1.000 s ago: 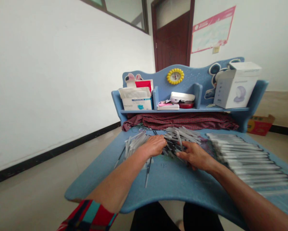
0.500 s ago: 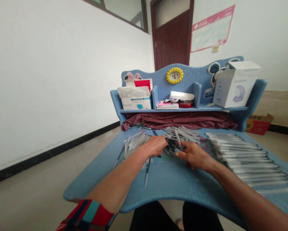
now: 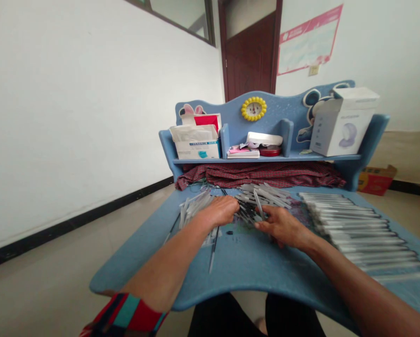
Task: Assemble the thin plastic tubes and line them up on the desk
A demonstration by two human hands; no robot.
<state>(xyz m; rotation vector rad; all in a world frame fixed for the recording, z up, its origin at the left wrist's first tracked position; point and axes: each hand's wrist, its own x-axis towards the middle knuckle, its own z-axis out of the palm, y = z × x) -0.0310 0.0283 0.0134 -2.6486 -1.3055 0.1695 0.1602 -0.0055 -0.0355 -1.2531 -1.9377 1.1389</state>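
Since 0.5 s ago the person's left hand (image 3: 224, 209) has drawn back slightly toward 9 o'clock, and a small dark piece (image 3: 230, 232) now lies in plain sight at its 6 o'clock on the blue desk (image 3: 252, 269). Left fingers are curled, tips down beside the heap of dark pen parts (image 3: 245, 211); whether they have hold of any cannot be told. At its 3 o'clock, across that heap, the right hand (image 3: 280, 226) is closed in a pinch on 1 translucent tube (image 3: 258, 202), which stands nearly upright, its top leaning toward 11 o'clock. More clear tubes (image 3: 271, 195) are piled at the right hand's 12 o'clock, and another bunch (image 3: 192, 210) at the left hand's 9 o'clock. A thin pen (image 3: 214, 250) lies between the left hand's 6 and 7 o'clock. At the right hand's 3 o'clock, well apart, runs a row of pens (image 3: 366, 229); a checked cloth (image 3: 266, 175) stretches along the far edge at 12 o'clock
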